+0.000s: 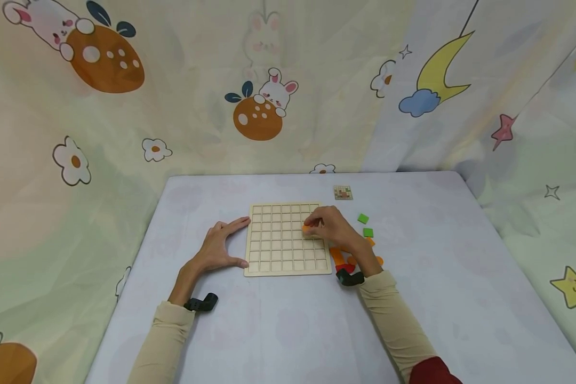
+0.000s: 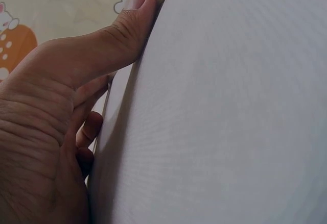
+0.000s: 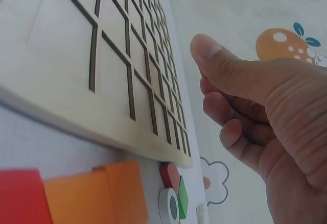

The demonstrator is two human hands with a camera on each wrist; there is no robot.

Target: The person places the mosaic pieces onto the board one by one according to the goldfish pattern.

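With left hand, thumb and fingers apart, touches the left edge of a gridded wooden board; pinches an orange piece over its right part with right hand, left of green squares on the surface.

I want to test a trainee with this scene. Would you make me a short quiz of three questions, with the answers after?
1. True or false: the left hand touches the left edge of the board.
2. The right hand pinches a piece. Its colour is: A) green, B) orange, C) red.
3. How many green pieces does the head view show?

Key: 1. True. 2. B. 3. Two, both to the right of the board.
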